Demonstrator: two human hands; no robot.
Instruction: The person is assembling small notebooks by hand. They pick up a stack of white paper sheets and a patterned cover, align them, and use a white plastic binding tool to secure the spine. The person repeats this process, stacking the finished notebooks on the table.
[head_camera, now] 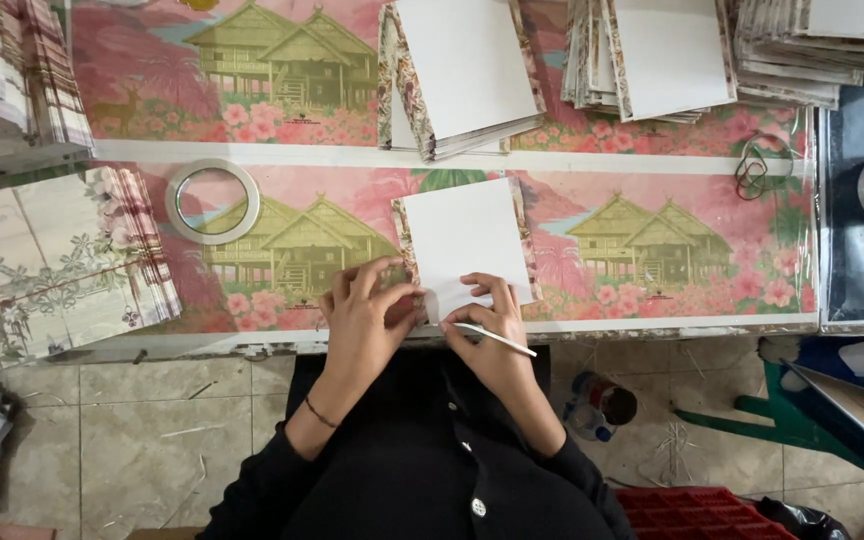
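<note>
Down at the near edge of the bench (652, 322), both hands press on a white card (464, 240) that lies on the pink picture sheet covering the top. The left hand (362, 315) lies flat with its fingers spread, fingertips on the card's near left corner. The right hand (492, 325) bends over the near edge of the card and pinches a thin white stick (497, 340) that points out to the right. To the left, well apart from the card, lies a roll of tape (212, 200). Farther left sits a fanned pile of patterned sheets (62, 260). At the far side stand stacks of white cards (462, 70), and a few rubber bands (752, 170) lie to the right.
</note>
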